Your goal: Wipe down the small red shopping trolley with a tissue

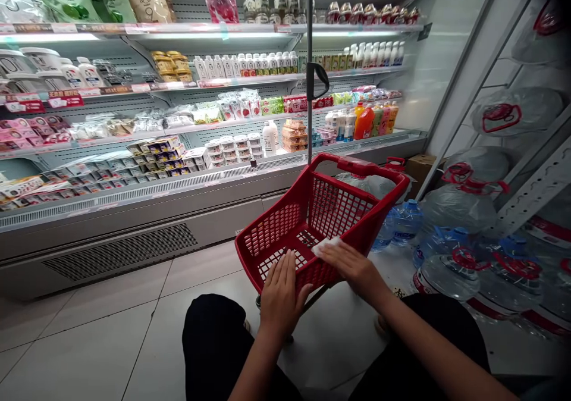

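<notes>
A red plastic shopping basket (267, 231) stands tilted on the tiled floor in front of my knees. My left hand (280, 297) is wrapped over the basket's near rim, gripping it. My right hand (352, 265) presses a small white cloth (325, 246) flat against the rim's right side, fingers stretched over it. The basket's handle (357, 166) is up at the far side. The basket looks empty inside.
An open chiller with shelves of dairy, drinks and packaged food (232, 145) runs along the left and back. Large water bottles (450, 252) are stacked on the floor and rack at right. A grey pole (309, 68) rises behind the basket. White floor tiles (111, 329) lie at left.
</notes>
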